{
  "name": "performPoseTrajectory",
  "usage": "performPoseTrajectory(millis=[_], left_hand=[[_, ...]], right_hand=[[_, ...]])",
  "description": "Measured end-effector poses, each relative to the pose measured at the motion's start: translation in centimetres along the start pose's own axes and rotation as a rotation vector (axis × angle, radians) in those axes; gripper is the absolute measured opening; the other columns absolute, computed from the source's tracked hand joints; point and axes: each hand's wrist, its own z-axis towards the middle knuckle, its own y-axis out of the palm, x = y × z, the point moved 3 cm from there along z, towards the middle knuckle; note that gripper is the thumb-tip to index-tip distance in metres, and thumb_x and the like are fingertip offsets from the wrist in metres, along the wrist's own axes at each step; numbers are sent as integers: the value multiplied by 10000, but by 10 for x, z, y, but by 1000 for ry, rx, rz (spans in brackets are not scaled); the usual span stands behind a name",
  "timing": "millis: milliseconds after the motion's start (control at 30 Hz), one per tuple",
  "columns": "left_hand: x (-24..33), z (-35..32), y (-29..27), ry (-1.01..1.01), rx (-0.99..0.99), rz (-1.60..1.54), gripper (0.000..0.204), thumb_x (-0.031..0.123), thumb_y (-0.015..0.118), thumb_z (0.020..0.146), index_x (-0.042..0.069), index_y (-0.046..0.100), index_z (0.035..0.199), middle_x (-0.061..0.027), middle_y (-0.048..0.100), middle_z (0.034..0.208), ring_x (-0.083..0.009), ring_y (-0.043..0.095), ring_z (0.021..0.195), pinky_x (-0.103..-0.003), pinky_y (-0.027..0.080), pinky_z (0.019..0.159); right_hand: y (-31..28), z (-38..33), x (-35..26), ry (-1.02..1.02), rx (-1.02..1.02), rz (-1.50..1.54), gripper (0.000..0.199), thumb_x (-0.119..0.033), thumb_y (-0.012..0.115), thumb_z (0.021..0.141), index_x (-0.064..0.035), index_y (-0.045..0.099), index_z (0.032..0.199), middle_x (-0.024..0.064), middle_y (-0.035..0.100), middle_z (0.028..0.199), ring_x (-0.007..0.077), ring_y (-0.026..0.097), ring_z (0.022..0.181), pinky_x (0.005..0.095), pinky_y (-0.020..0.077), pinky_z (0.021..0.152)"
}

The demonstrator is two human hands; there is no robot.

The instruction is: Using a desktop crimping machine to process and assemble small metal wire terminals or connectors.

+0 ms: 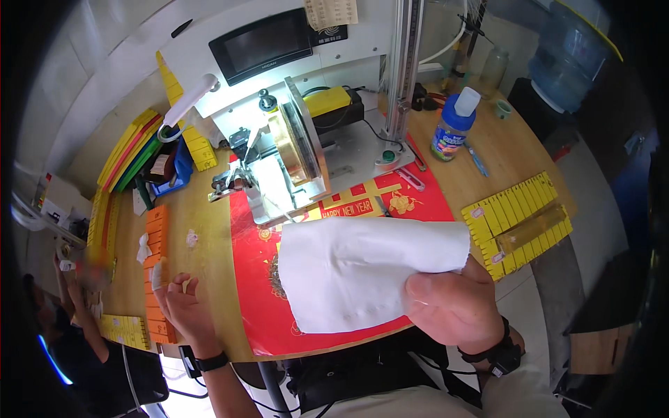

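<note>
My right hand (453, 303) grips a white cloth (362, 272) by its right end, thumb on top and the other fingers hidden beneath. The cloth spreads over the red mat (258, 327) and covers much of it. Past the cloth's left edge shows part of a heap of small greyish metallic pieces (275, 277), too fine to make out. My left hand (185, 306) is beside an orange ridged strip (159, 230), fingers loosely curled and apart, with nothing seen in them. A whitish cover wraps one of its fingertips (160, 274).
A lit machine with a brass-coloured wheel (291, 146) and dark screen (261, 47) stands behind the mat. Yellow ridged trays (516, 216) and a blue-lidded jar (451, 129) are on the right. A blue bin (178, 171) stands left. Another person (77, 327) is at far left.
</note>
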Motion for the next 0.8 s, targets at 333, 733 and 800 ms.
performPoseTrajectory(millis=[333,733,800], left_hand=[[-6,0,6,-39,59,31,551,65,422,1026,41,378,1575,-123,543,1512,-202,645,1102,-369,564,957],[10,-2,6,30,-54,94,500,130,437,1054,72,435,1551,-104,537,1540,-170,638,1112,-348,555,958],[11,-1,2,13,-28,69,522,113,443,1038,73,421,1558,-108,531,1538,-179,636,1113,-351,561,941]], right_hand=[[52,-30,-7,-54,-188,-361,421,-69,648,993,28,588,1398,173,671,1383,279,615,1353,415,456,1165],[110,-26,-48,16,-642,-533,236,-42,776,930,-2,729,1158,212,763,1244,333,699,1276,425,488,1142],[117,-25,-55,67,-638,-573,225,-42,778,927,-5,733,1145,207,765,1243,330,699,1276,424,485,1143]])
